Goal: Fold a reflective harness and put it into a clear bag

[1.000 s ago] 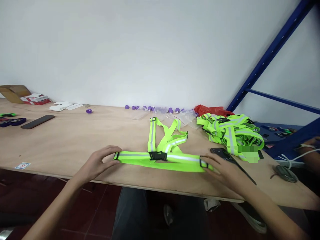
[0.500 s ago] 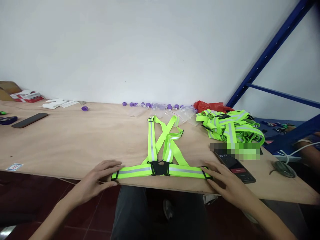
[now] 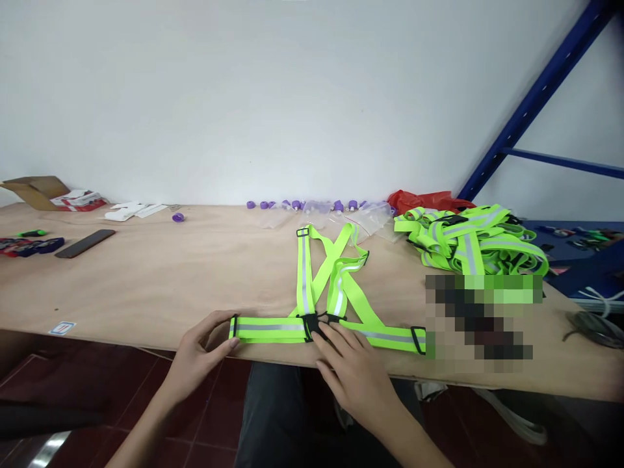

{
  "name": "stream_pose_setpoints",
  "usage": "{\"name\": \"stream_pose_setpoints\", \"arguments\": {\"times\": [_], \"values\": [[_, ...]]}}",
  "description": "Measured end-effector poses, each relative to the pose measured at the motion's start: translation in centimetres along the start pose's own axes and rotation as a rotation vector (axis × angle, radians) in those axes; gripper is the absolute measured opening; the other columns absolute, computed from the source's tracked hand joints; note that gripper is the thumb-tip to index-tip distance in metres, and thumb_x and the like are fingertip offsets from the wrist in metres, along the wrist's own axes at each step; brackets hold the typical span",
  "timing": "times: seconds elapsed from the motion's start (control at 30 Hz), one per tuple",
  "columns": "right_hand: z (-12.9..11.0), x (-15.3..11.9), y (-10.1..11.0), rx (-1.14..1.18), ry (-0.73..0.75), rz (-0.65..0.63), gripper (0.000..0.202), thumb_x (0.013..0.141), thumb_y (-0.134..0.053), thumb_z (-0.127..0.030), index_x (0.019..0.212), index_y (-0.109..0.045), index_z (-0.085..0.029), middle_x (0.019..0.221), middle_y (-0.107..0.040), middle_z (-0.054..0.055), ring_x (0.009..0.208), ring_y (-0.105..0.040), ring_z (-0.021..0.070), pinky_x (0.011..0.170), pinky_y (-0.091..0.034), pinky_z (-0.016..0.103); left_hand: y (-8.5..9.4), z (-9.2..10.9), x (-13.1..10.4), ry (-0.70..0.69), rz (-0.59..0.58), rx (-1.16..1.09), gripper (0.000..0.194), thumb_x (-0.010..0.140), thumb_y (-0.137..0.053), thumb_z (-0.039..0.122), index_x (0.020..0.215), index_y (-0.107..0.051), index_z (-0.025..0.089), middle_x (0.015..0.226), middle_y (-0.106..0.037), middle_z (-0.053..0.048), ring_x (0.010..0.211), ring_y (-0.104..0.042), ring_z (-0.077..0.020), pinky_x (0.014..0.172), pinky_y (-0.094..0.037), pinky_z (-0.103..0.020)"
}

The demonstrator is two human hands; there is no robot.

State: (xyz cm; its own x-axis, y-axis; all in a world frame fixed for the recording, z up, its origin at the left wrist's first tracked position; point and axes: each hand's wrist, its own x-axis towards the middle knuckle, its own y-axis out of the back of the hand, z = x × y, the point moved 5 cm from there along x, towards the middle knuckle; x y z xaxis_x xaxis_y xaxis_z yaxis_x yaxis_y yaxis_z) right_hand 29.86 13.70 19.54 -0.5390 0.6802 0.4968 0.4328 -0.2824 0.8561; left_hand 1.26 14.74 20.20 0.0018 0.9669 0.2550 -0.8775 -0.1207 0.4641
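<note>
A fluorescent yellow-green reflective harness vest (image 3: 305,273) with grey stripes lies on the table, its shoulder straps crossing and stretching away from me. At the left end of its waist belt, by a black slider, my left hand (image 3: 202,348) pinches the strap edge between thumb and fingers. My right hand (image 3: 353,367) rests over the black buckle (image 3: 312,325) at the belt's middle, fingers stretched out and partly hiding it. To the right of that hand, the belt's other end shows a second black slider (image 3: 418,340).
A pile of similar vests (image 3: 470,244) lies at the right, by a red plastic bag (image 3: 429,201). Clear bags (image 3: 365,221) and several purple caps (image 3: 338,206) line the wall. A dark phone (image 3: 86,243) and an open carton (image 3: 41,190) are left. A blue rack (image 3: 531,97) stands right.
My right hand has left the belt's right end and moved left onto the buckle. My left hand stays at the left end. The view has shifted slightly left.
</note>
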Motion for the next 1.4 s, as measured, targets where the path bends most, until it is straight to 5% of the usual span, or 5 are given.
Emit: {"name": "stream_pose_setpoints", "arguments": {"times": [0.23,0.53,0.93,1.13,1.4], "values": [[0.7,-0.8,-0.5,0.015,-0.019,-0.040,0.036,0.097,-0.052,-0.026,0.130,-0.064,-0.020,0.128,-0.066,0.014,0.117,-0.062,0.0290,0.096,-0.053,0.045,-5.6,3.8,2.8,-0.074,0.227,-0.578,0.035,0.088,-0.071,0.039,0.115,-0.064,0.017,0.118,-0.073,-0.013,0.108,-0.071,-0.0273,0.093,-0.058,-0.039],[0.2,-0.8,0.7,0.198,-0.101,-0.119,0.039,0.089,-0.056,-0.017,0.127,-0.064,-0.019,0.133,-0.064,0.014,0.127,-0.054,0.0334,0.109,-0.044,0.057,-19.8,9.8,6.2,0.071,-0.332,-0.604,0.040,0.082,-0.076,0.038,0.114,-0.066,0.015,0.118,-0.073,-0.014,0.117,-0.066,-0.0282,0.102,-0.051,-0.042],[6.8,-5.7,5.8,0.350,-0.126,0.211,0.027,0.094,-0.053,-0.012,0.112,-0.068,-0.023,0.106,-0.072,0.007,0.100,-0.069,0.0174,0.089,-0.056,0.028,-22.4,9.0,5.4,-0.211,-0.437,0.154,0.043,0.075,-0.084,0.026,0.113,-0.067,0.017,0.111,-0.072,-0.009,0.110,-0.064,-0.0292,0.097,-0.051,-0.041],[14.7,-6.7,8.2,0.071,-0.328,-0.243,0.055,0.089,-0.061,-0.030,0.143,-0.053,-0.025,0.144,-0.056,0.012,0.130,-0.056,0.0279,0.101,-0.053,0.042,-23.0,9.8,4.2,-0.505,-0.424,0.392,0.017,0.086,-0.075,0.029,0.095,-0.066,0.019,0.109,-0.069,-0.009,0.108,-0.062,-0.0259,0.113,-0.036,-0.049],[15.8,-4.3,7.5,0.242,-0.279,-0.447,0.053,0.081,-0.062,-0.023,0.134,-0.062,-0.027,0.126,-0.067,0.008,0.117,-0.064,0.0273,0.099,-0.052,0.040,-22.2,12.1,0.4,-0.424,-0.337,0.775,0.041,0.093,-0.059,0.029,0.132,-0.058,0.015,0.122,-0.062,-0.017,0.111,-0.056,-0.0339,0.101,-0.039,-0.062]]}}
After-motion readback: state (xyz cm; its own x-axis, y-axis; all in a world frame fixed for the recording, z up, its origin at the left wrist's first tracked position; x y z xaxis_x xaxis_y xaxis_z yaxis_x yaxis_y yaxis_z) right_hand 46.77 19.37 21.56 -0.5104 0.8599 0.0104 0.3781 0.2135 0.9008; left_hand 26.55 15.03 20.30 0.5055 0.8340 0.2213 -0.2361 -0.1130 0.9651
